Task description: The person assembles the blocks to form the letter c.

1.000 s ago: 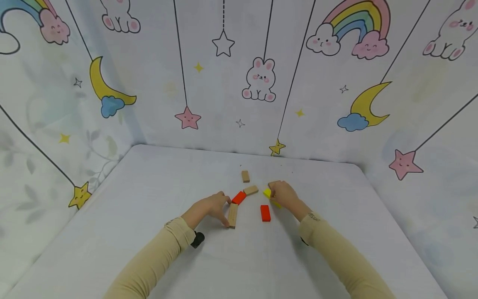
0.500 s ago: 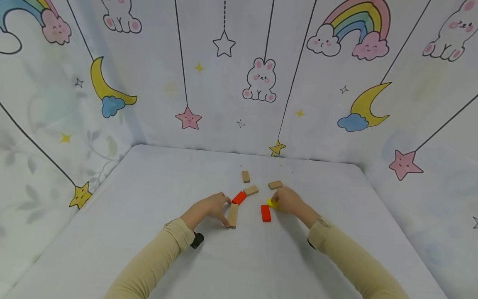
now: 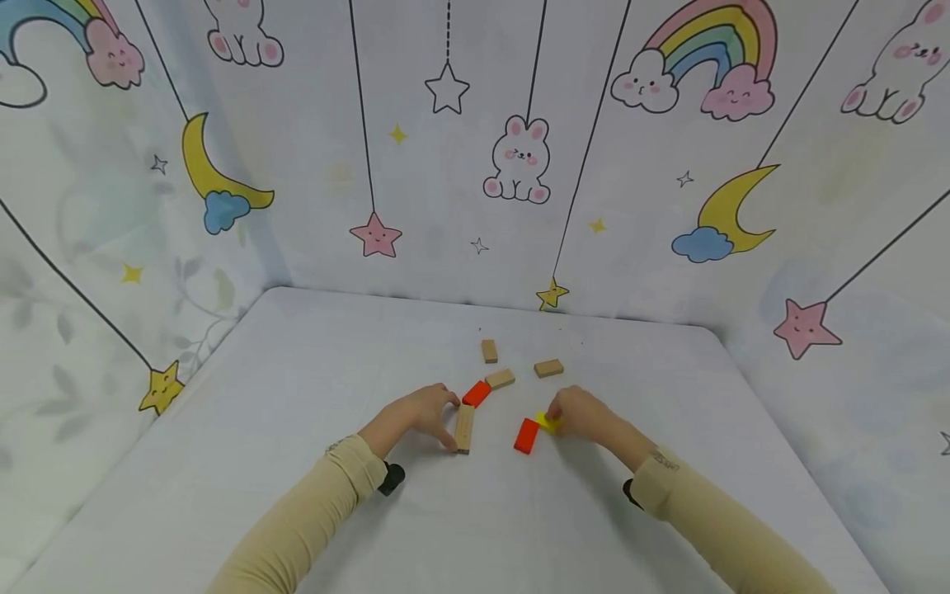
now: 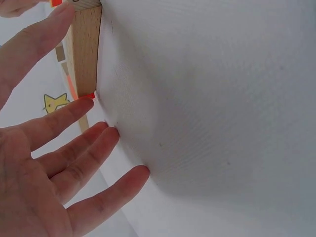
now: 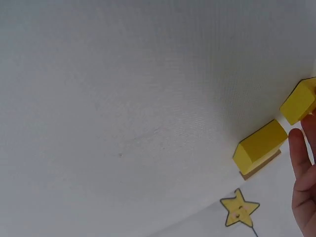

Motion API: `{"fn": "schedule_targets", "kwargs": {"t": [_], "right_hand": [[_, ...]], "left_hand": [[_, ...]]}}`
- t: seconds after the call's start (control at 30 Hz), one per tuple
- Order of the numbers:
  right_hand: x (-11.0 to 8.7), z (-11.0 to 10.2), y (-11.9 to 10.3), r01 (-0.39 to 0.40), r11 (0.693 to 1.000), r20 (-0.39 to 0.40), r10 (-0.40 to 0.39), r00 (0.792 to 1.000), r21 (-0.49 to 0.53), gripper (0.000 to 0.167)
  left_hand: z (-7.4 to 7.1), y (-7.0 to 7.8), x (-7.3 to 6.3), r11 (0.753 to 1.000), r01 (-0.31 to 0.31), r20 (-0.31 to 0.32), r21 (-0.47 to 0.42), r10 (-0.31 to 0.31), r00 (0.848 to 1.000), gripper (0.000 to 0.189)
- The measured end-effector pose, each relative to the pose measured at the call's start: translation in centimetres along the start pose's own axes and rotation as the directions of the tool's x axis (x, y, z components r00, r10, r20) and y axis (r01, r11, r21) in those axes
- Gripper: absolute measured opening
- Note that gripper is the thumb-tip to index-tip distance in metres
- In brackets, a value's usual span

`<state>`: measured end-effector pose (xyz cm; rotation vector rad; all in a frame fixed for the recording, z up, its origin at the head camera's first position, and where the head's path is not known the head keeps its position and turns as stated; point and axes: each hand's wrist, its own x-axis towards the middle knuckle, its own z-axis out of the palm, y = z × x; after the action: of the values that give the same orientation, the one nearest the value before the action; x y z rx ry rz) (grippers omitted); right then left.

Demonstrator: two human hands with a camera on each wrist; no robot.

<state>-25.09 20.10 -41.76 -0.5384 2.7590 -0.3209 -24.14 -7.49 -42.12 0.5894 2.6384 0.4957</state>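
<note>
My left hand (image 3: 417, 414) holds a wooden block (image 3: 463, 429), thumb at its near end and index finger at its far end. In the left wrist view the other fingers are spread along the white surface beside that wooden block (image 4: 86, 52). My right hand (image 3: 586, 417) pinches a yellow block (image 3: 547, 423) beside a red block (image 3: 526, 436), which lies slantwise. Two yellow blocks show in the right wrist view: one yellow block (image 5: 297, 102) at the fingers, and another yellow block (image 5: 260, 146) close to a fingertip. In the head view the hand hides part of the yellow.
Another red block (image 3: 477, 393) lies past the far end of the held wooden block, followed by a wooden block (image 3: 500, 379). Farther back lie a wooden block (image 3: 489, 351) and another wooden block (image 3: 548, 368). A patterned cloth (image 3: 416, 181) rises behind the white table (image 3: 334, 346).
My right hand has moved from the far right wooden block down toward me, shifting the yellow with it. The nearer red block has turned and slid slightly toward me. My left hand stays put.
</note>
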Motion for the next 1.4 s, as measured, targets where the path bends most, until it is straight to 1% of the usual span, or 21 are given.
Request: {"fn": "schedule_targets", "kwargs": {"t": [0.1, 0.3, 0.5, 0.77, 0.87, 1.0, 1.2, 1.3, 1.4], "right_hand": [[-0.8, 0.1, -0.1, 0.037, 0.999, -0.007, -0.037, 0.999, 0.027, 0.016], [-2.6, 0.4, -0.1, 0.073, 0.995, -0.029, -0.071, 0.997, 0.068, 0.017], [-3.9, 0.7, -0.2, 0.113, 0.990, 0.005, -0.114, 0.993, 0.084, 0.027], [-5.1, 1.2, -0.5, 0.176, 0.975, 0.036, -0.182, 0.983, 0.136, 0.028], [-5.4, 1.4, -0.7, 0.214, 0.968, 0.040, -0.220, 0.975, 0.128, 0.027], [-5.7, 1.9, -1.3, 0.275, 0.954, 0.036, -0.281, 0.959, 0.117, 0.025], [-5.9, 2.7, -2.6, 0.322, 0.941, 0.040, -0.328, 0.944, 0.103, 0.019], [-5.8, 3.0, -3.4, 0.340, 0.938, 0.031, -0.343, 0.939, 0.063, 0.018], [-5.6, 3.3, -4.3, 0.353, 0.936, 0.021, -0.353, 0.935, 0.012, 0.022]], "left_hand": [[0.0, 0.0, 0.0, 1.000, -0.001, -0.001, -0.010, 0.001, 1.000, 0.070], [0.1, 0.0, 0.1, 1.000, 0.003, -0.004, -0.010, -0.003, 1.000, 0.070], [0.0, 0.1, 0.0, 1.000, 0.012, 0.003, -0.011, -0.012, 1.000, 0.072], [0.2, -0.2, 0.1, 1.000, 0.000, -0.003, -0.007, 0.000, 1.000, 0.072], [0.2, -0.2, 0.1, 1.000, -0.011, -0.008, -0.006, 0.011, 1.000, 0.071], [0.2, -0.2, 0.0, 1.000, -0.021, -0.012, -0.005, 0.021, 1.000, 0.069], [0.1, -0.1, -0.1, 1.000, -0.013, -0.013, 0.000, 0.013, 1.000, 0.068], [0.2, -0.1, -0.1, 1.000, -0.014, -0.015, 0.002, 0.014, 1.000, 0.068], [0.2, -0.1, -0.1, 1.000, -0.014, -0.017, 0.002, 0.014, 1.000, 0.067]]}}
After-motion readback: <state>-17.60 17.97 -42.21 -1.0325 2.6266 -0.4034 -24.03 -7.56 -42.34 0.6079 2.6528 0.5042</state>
